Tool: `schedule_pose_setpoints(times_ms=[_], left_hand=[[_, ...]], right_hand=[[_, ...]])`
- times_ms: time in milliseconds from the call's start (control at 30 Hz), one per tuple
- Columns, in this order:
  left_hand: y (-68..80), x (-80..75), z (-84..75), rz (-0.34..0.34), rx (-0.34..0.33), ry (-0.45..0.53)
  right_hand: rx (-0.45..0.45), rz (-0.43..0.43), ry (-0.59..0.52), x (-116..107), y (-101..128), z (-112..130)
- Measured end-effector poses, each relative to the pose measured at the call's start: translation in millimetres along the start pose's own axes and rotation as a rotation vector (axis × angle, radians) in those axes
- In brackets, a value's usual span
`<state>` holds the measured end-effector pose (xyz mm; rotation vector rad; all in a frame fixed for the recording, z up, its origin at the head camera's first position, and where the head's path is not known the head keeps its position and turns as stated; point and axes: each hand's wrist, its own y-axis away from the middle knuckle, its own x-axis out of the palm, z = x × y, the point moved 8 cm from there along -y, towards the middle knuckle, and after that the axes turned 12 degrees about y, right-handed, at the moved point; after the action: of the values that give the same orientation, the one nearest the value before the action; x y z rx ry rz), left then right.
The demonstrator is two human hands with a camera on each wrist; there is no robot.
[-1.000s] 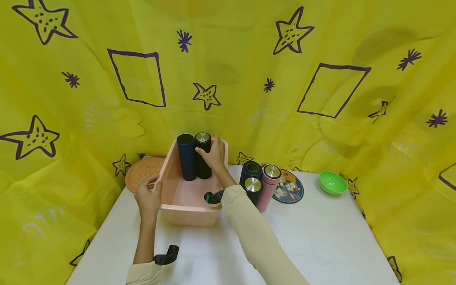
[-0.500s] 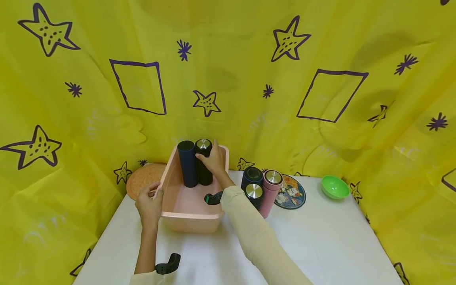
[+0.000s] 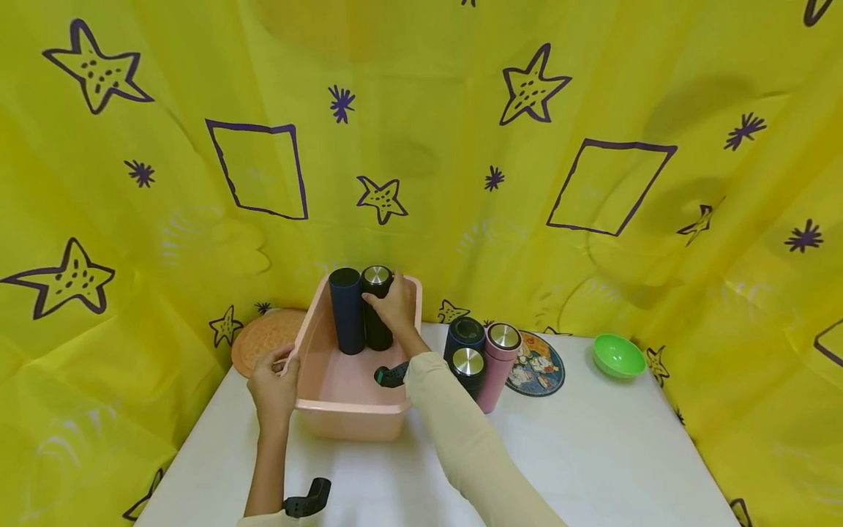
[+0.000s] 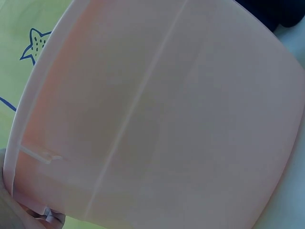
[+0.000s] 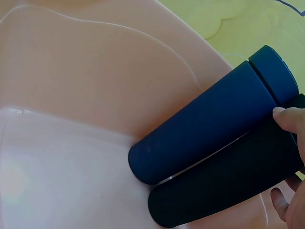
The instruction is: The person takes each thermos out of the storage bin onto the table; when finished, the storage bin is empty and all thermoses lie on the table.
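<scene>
My right hand (image 3: 395,304) curled around black flask (image 3: 377,307), upright at far end of pink tub (image 3: 349,421), touching navy flask (image 3: 346,311) on its left. My left hand (image 3: 273,384) grips tub's left rim, fingers curled over edge. Tub on white desk (image 3: 593,454). Right of tub: three more flasks (image 3: 484,359) clustered, then picture coaster (image 3: 536,362), green bowl (image 3: 617,355). Orange mat (image 3: 263,333) far left.

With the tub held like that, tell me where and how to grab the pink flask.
Grip the pink flask round its upper body, just under the steel cap, coming from the right. It stands upright, a plain cylinder. Two dark flasks crowd its left side, and the right sleeve lies in front of them. The right side, toward the coaster, looks open.
</scene>
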<state>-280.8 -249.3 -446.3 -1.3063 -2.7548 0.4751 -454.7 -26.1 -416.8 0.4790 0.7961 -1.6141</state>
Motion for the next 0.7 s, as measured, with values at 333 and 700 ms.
schedule_pose_setpoints(times_ms=[333, 700], left_hand=[[0.7, 1.0, 2.6, 0.000, -0.030, 0.001], [-0.7, 1.3, 3.2, -0.002, -0.036, 0.013]], right_hand=[[-0.008, -0.007, 0.008, -0.1, 2.5, -3.6], [-0.040, -0.012, -0.064, 0.7, 0.7, -6.5]])
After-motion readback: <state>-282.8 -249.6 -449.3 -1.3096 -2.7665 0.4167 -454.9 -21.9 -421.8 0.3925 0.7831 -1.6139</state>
